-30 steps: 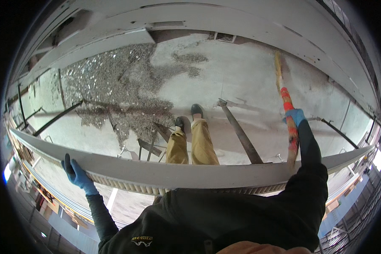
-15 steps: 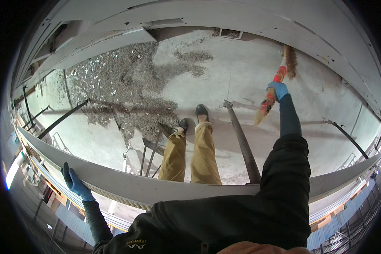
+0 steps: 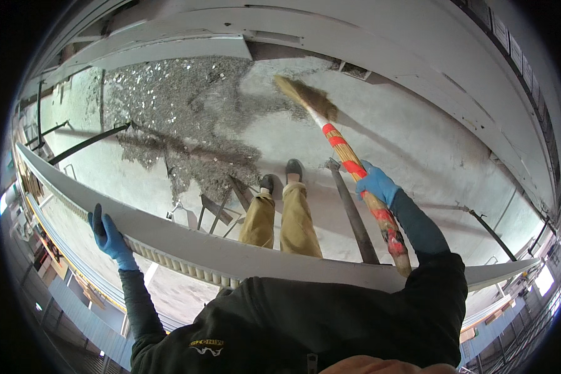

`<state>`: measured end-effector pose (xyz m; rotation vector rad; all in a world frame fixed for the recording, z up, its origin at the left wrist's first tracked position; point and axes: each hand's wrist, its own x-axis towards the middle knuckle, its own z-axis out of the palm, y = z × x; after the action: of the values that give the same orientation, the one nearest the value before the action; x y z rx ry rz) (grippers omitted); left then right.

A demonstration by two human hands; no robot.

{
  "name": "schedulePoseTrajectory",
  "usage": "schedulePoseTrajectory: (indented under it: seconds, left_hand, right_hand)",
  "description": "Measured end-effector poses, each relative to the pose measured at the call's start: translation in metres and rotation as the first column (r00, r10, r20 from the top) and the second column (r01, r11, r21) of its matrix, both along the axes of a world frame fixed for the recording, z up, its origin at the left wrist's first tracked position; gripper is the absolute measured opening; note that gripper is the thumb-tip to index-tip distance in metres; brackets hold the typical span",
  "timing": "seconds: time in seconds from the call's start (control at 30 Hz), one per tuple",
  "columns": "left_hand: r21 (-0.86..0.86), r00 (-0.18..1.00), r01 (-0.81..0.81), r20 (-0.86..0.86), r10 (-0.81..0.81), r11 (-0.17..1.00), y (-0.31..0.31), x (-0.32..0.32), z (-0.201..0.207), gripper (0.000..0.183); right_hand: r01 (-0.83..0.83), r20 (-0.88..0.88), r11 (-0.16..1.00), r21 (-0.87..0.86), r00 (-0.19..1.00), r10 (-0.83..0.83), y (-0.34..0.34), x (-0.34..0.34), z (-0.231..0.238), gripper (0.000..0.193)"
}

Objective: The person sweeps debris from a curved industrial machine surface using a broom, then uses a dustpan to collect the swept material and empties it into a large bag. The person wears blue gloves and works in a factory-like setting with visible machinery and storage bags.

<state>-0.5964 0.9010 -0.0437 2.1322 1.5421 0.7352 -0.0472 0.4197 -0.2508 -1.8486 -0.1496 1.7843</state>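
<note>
My right hand (image 3: pixel 379 184), in a blue glove, is wrapped round the handle of a broom (image 3: pixel 345 151) bound with red bands. The broom slants away to the left; its tan bristles reach the floor at the right border of a spread of dark grey debris (image 3: pixel 187 100) dotted with pale bits. On the left, my left hand (image 3: pixel 111 240), gloved in blue with a dark patch at the fingers, rests against a long grey rail (image 3: pixel 168 240). Its fingers look stretched out rather than wrapped round anything.
The grey rail crosses in front of my body, with a row of small rollers (image 3: pixel 174 265) along it. Dark metal legs (image 3: pixel 354 215) stand near my feet. A large pale machine panel (image 3: pixel 411 62) borders the far side. A black strut (image 3: pixel 90 143) stands left.
My right hand has come nearer and to the left, and the broom's bristles have swung left to the debris. My left hand stays at the rail. The whole view has shifted slightly.
</note>
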Motion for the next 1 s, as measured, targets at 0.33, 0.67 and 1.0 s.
schedulePoseTrajectory:
  seconds: [0.33,0.67,1.0]
  left_hand:
    - [0.120,0.995,-0.009,-0.102,0.021,0.993,-0.007,0.010,0.001,0.032]
    - [0.112,0.999,-0.044,-0.015,0.046,0.993,-0.010,0.016,0.001,0.032]
    - [0.038,0.992,-0.091,0.092,0.087,0.995,-0.014,0.020,0.002,0.032]
  right_hand:
    - [0.333,0.029,0.934,-0.131,0.943,-0.332,-0.037,-0.019,0.141,0.078]
    - [0.403,0.258,0.905,-0.135,0.896,-0.361,0.008,0.017,-0.020,0.034]
    - [-0.008,0.318,0.996,-0.091,0.947,0.037,-0.067,-0.015,0.055,0.075]
